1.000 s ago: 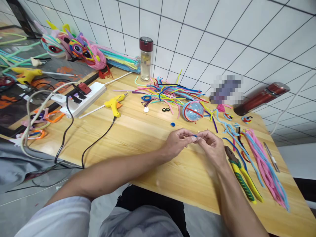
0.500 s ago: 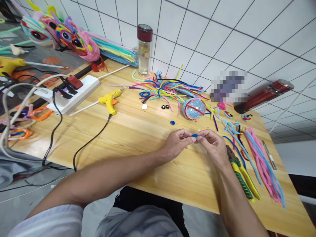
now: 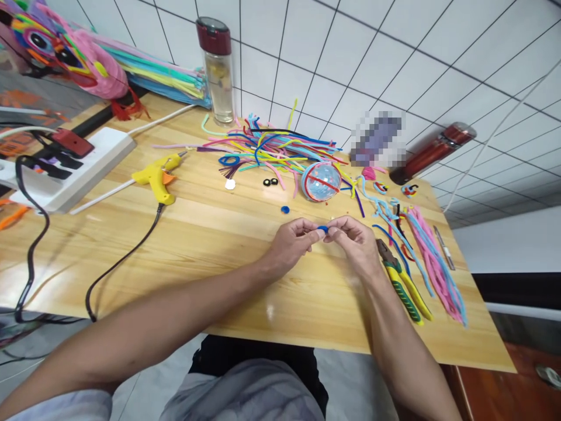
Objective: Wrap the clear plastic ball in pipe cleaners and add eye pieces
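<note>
A small blue coil of pipe cleaner (image 3: 323, 229) is pinched between both hands, just above the wooden table. My left hand (image 3: 293, 241) holds its left side with thumb and forefinger. On the other side, the fingertips of my right hand (image 3: 356, 240) are closed on it. A similar blue disc (image 3: 285, 210) lies on the table beyond my left hand. Farther back sits a clear ball (image 3: 322, 182) with light blue inside and a red strip across it. Two small black rings (image 3: 270, 182) and a white piece (image 3: 230, 184) lie to its left.
Loose pipe cleaners (image 3: 272, 146) are heaped at the back. At left lie a yellow glue gun (image 3: 155, 177) and a power strip (image 3: 96, 166). Pliers (image 3: 401, 283) and a pink bundle (image 3: 432, 257) lie right. A glass bottle (image 3: 218, 76) and red flask (image 3: 433, 155) stand near the wall.
The view has shifted rightward, so the table's contents appear farther left. Both hands keep their pinch on the blue coil, with little visible change in their pose.
</note>
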Motion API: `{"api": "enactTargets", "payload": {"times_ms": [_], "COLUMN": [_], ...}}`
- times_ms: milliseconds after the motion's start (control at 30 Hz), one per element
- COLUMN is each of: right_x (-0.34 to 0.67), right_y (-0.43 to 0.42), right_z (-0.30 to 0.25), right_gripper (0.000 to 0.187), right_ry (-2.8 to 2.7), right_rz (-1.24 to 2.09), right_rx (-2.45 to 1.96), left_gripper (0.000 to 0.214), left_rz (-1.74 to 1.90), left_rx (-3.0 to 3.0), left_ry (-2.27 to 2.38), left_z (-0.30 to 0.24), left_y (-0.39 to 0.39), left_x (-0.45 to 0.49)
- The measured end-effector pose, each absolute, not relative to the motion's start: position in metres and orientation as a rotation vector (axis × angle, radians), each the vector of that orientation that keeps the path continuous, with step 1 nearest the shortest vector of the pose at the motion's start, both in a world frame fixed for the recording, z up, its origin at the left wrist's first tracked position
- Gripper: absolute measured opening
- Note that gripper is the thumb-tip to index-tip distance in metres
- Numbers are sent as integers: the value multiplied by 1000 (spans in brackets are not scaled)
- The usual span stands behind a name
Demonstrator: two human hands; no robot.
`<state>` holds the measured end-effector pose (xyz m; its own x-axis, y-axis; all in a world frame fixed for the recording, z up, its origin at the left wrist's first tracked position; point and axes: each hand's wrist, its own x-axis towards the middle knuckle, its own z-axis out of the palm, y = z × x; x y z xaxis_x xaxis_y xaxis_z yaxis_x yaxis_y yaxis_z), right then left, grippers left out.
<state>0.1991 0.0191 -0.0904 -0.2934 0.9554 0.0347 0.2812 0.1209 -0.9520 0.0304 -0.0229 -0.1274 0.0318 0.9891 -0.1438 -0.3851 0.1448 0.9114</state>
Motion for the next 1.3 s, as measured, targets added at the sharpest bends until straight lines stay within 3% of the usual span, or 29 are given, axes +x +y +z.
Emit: {"api": "enactTargets", "payload": {"times_ms": [567, 900, 1300], "right_x": [205, 198, 191], "right_y": [25, 23, 16], "right_z": [-92, -105, -108], "right_gripper": [38, 23, 19], "right_ry": [-1661, -1603, -1653], "right_rz": [1486, 1389, 1179], "right_rx": [-1030, -920, -959], "left_gripper": [34, 35, 29], "left_rz": [1180, 1266, 1345], "left_rx": [750, 650, 689], "left_ry": [788, 763, 877], "left_z": [-118, -118, -122], "left_y": [-22, -24, -27], "left_x": [30, 33, 34]}}
